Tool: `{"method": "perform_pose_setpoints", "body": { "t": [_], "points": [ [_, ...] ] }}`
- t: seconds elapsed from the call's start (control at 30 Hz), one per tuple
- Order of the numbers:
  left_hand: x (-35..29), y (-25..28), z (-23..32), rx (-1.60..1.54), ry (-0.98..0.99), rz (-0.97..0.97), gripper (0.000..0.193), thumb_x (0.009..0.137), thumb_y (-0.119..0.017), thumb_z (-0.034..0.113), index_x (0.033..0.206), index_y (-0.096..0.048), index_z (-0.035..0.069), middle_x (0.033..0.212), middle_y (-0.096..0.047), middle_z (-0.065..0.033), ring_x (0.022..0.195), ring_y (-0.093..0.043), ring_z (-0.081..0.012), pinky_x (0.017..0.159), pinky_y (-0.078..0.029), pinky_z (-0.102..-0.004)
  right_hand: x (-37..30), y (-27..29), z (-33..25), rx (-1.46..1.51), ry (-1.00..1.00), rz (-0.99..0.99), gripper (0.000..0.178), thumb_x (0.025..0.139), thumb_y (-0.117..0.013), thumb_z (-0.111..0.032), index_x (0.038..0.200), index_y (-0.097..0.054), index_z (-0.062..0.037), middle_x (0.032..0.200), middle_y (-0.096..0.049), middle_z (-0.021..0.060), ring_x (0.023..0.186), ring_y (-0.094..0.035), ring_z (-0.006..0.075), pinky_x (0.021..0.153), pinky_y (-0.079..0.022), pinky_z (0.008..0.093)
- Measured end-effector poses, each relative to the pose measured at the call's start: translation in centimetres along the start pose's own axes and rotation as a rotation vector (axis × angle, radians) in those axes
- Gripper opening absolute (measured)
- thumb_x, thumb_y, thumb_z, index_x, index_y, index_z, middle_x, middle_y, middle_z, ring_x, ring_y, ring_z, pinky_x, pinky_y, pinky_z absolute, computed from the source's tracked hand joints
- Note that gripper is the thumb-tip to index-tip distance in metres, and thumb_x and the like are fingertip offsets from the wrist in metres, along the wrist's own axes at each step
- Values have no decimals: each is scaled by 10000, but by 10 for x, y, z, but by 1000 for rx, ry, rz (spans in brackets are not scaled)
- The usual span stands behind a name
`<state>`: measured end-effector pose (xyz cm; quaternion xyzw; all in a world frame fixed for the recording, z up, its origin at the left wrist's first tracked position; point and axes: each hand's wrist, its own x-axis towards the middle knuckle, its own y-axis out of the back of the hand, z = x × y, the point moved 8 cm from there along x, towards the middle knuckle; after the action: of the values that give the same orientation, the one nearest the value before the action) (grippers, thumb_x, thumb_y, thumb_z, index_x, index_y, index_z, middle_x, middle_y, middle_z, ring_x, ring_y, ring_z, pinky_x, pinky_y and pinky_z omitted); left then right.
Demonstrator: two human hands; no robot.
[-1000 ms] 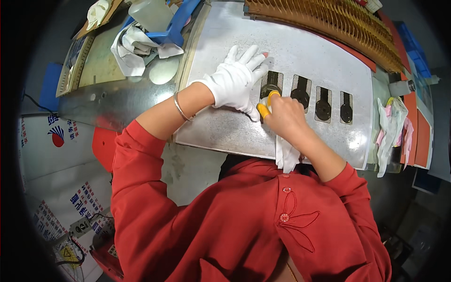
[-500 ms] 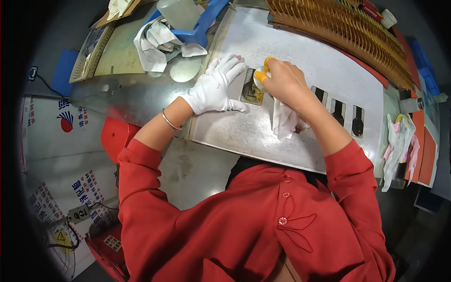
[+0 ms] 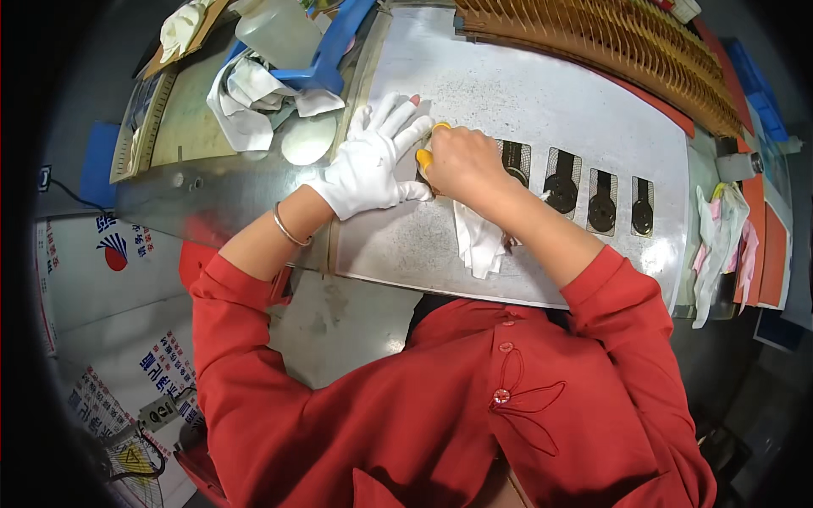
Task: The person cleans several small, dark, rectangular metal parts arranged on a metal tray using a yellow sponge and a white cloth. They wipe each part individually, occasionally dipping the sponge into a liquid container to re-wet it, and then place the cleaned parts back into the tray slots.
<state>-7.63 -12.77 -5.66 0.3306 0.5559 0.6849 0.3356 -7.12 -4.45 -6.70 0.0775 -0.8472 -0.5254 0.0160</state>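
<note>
My left hand (image 3: 368,165), in a white glove with one fingertip bare, lies flat with spread fingers on the pale work surface (image 3: 385,241). Close beside its thumb, my right hand (image 3: 470,162) is closed on a white cloth (image 3: 477,241), which hangs out below the palm. Yellow covers wrap two of its fingertips. A flat patterned piece that lay by the left thumb is now mostly hidden under the right hand. Several flat dark pieces (image 3: 561,188) with a round black shape and crosshatched edges lie in a row to the right, partly behind my right wrist.
A brown slotted rack (image 3: 610,63) spans the back right. At the back left stand a blue holder (image 3: 326,63) with a translucent bottle (image 3: 275,34), crumpled white cloths (image 3: 246,106) and a round pale disc (image 3: 308,140). More rags (image 3: 720,245) hang at the right edge.
My right hand has shifted left with the cloth, over the patterned piece between the hands. The view has moved somewhat, and more dark pieces show. My left hand still lies flat.
</note>
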Motion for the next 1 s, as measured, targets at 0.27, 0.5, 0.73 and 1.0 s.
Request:
{"method": "perform_pose_setpoints", "body": {
  "t": [0.27, 0.5, 0.73, 1.0],
  "points": [
    [6, 2, -2, 61, -75, -244, 1089, 538, -690, 608, 1354, -263, 26, 1419, -240, -152, 1326, -186, -323, 1055, -168, -500, -34, -12, -17, -17, 49, -95, 272, 758, -593, -215, 725, -569, 53, 684, -603, 240, 669, -616, 376, 625, -488, 445],
    [4, -6, -14, -9, -135, -148, 1071, 572, -664, 624, 1375, -240, 56, 1438, -208, -149, 1337, -151, -324, 1080, -105, -472, -73, -21, -22, 31, 147, -220, 257, 769, -586, -223, 787, -556, 32, 659, -595, 227, 648, -608, 367, 588, -473, 439],
    [-4, 12, 1, -145, -21, 33, 1031, 554, -757, 494, 1334, -287, 11, 1365, -338, -167, 1277, -302, -310, 1065, -220, -405, -143, 17, 21, 428, 95, -337, 228, 778, -609, -213, 897, -570, -22, 686, -609, 178, 635, -604, 347, 613, -476, 386],
    [33, 32, 33, -144, -49, -55, 770, 574, -749, 277, 1227, -414, 45, 1142, -497, -186, 1072, -455, -353, 940, -352, -417, -222, 36, 114, 775, -334, -4, 184, 779, -636, -164, 895, -579, -34, 783, -600, 44, 687, -574, 124, 627, -469, 263]
  ]
}}
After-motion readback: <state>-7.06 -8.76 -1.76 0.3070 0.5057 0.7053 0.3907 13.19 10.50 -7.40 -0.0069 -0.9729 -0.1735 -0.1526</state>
